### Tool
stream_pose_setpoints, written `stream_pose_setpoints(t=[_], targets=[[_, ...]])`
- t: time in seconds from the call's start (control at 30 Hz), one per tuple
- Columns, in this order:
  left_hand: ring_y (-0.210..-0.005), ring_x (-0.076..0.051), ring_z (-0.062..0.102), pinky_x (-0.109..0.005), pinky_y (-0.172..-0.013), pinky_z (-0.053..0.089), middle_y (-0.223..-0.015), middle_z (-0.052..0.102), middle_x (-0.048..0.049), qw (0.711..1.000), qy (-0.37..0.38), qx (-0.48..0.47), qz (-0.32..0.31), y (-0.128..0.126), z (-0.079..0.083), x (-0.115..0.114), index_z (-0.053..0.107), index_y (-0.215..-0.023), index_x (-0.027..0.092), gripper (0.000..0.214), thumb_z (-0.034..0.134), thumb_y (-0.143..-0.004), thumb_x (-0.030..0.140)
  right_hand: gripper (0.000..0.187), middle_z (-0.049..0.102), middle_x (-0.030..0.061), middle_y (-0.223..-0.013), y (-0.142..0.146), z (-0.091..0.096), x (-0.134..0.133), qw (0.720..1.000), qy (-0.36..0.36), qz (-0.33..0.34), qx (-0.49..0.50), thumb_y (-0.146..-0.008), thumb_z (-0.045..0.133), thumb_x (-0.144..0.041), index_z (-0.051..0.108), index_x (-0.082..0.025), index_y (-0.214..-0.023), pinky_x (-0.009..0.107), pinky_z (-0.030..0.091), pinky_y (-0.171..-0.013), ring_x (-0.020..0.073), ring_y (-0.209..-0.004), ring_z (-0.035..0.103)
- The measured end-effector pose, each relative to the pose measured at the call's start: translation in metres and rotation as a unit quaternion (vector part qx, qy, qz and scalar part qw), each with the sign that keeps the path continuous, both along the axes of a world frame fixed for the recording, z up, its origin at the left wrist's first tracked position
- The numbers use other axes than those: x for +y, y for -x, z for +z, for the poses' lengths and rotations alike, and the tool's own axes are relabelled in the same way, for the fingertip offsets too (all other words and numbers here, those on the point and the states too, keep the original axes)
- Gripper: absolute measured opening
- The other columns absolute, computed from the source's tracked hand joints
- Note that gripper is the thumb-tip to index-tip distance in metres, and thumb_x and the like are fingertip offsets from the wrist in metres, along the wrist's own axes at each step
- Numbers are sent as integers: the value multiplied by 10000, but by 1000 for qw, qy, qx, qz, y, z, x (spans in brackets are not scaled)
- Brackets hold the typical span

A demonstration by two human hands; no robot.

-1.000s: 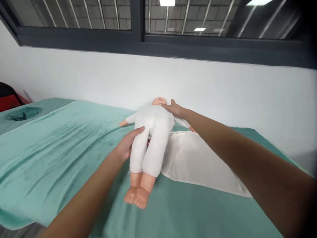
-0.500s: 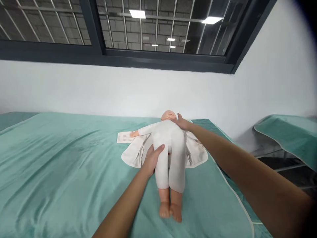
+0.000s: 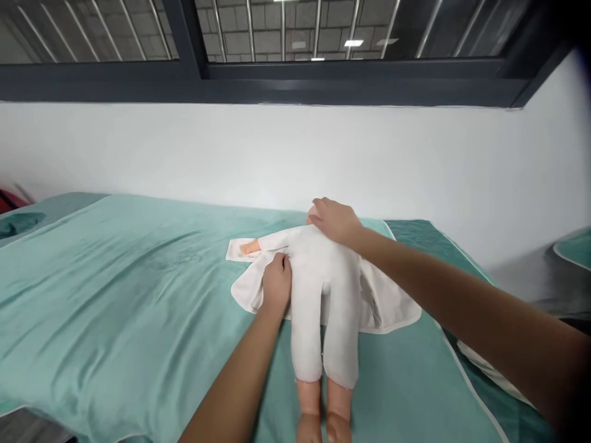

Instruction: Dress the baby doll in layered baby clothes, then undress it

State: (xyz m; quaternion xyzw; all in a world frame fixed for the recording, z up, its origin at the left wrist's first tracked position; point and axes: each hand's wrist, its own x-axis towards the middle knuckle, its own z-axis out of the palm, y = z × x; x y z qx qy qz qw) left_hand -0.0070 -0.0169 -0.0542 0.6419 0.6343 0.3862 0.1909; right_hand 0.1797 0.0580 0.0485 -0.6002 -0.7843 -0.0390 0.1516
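A baby doll (image 3: 325,264) with a white cloth body lies on its back, bare feet toward me. Beneath it a white long-sleeved baby garment (image 3: 388,301) is spread out, with the doll's arm lying along the left sleeve. My left hand (image 3: 277,284) is curled closed against the side of the doll's waist; its fingertips are partly hidden. Over the doll's head and shoulder lies my right hand (image 3: 336,220), fingers stretched out, covering most of the face. The doll's other arm is hidden behind my right forearm.
A green sheet (image 3: 138,295) with soft folds covers the surface. Behind it rises a white wall (image 3: 207,154) below a dark window frame (image 3: 277,83). Another green cloth (image 3: 575,249) is at the right, and something red (image 3: 12,200) shows at far left.
My left hand has moved from the doll's thigh up to its waist and curled closed. My right hand has shifted onto the doll's head. The doll's legs now lie straighter and slightly apart.
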Motion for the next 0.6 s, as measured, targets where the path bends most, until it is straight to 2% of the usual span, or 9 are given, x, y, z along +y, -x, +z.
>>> stream_pose_setpoints(t=[0.07,0.13,0.27,0.37,0.47,0.53,0.6], targets=[[-788,-240,653,-301,-644,369,-881,728,-113,998,14,63,5,-1,1,8,637,-966,197,278,369,-970,271,433,559,168,-1330,33,-5,-2,997,-13,73,-28,-979,440,-394,472,-165,-1345,444,426,-945,324,-1201,520],[-776,-240,659,-305,-629,359,-896,731,-139,992,24,121,5,-1,2,15,650,-991,177,299,362,-976,257,418,524,164,-1382,66,-13,-1,986,39,142,-72,-964,474,-379,490,-168,-1324,471,399,-990,331,-1267,465],[-782,-246,667,-322,-644,369,-933,731,-176,983,38,181,-9,0,2,19,681,-967,137,303,384,-960,197,328,634,141,-1254,106,-29,13,973,134,158,-100,-910,568,-401,611,-186,-1154,476,427,-963,327,-1173,562],[-851,-253,665,-329,-681,397,-992,726,-157,980,13,197,-23,1,2,14,678,-1049,144,308,390,-940,142,403,680,121,-1179,111,-30,25,967,180,150,-101,-817,681,-429,616,-207,-1147,427,480,-869,315,-1064,633],[-989,-249,630,-338,-788,433,-1085,711,-119,976,-59,207,-23,1,2,10,677,-1085,181,318,403,-933,130,360,700,109,-1119,105,-24,27,965,195,148,-93,-796,692,-386,620,-213,-1104,371,494,-779,286,-963,671],[-1055,-258,590,-368,-866,429,-1125,698,-91,971,-99,218,2,3,1,10,685,-1067,218,285,435,-938,171,330,696,113,-1119,99,-19,24,968,190,146,-79,-817,660,-384,609,-209,-1092,341,486,-734,273,-944,676],[-1082,-282,561,-405,-891,418,-1131,684,-82,966,-104,233,43,6,0,13,689,-1033,241,228,487,-929,227,338,695,112,-1120,93,-16,22,972,179,141,-60,-841,621,-408,584,-210,-1112,321,472,-699,267,-944,673]])
